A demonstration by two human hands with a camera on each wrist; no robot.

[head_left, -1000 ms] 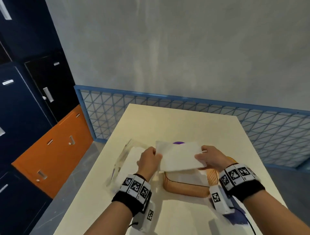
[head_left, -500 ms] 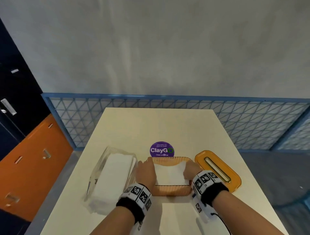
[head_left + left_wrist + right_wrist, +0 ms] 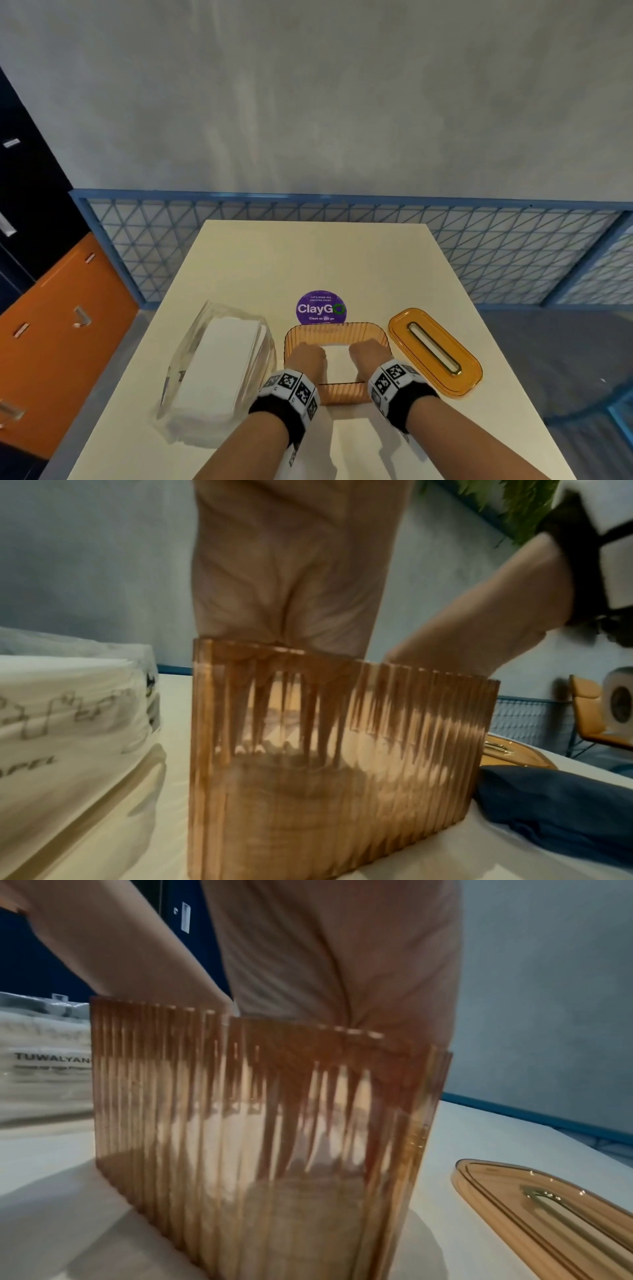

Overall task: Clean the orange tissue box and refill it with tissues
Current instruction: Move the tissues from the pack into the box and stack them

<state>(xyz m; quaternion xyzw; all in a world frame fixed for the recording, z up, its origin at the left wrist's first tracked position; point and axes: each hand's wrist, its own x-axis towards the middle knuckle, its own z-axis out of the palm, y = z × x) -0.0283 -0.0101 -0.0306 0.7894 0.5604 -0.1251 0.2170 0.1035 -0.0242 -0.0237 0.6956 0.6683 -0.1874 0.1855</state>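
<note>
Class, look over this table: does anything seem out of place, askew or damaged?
Nothing stands out. The orange tissue box stands upright with both hands inside; its lid lies flat beside it, simply off for refilling, and the tissue pack looks intact.

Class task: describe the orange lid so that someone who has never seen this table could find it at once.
Start at the cream table and find the orange tissue box, where both hands reach in. The lid lies flat to its right, apart from it. It alone is a flat orange oval with a long slot down its middle.
</note>
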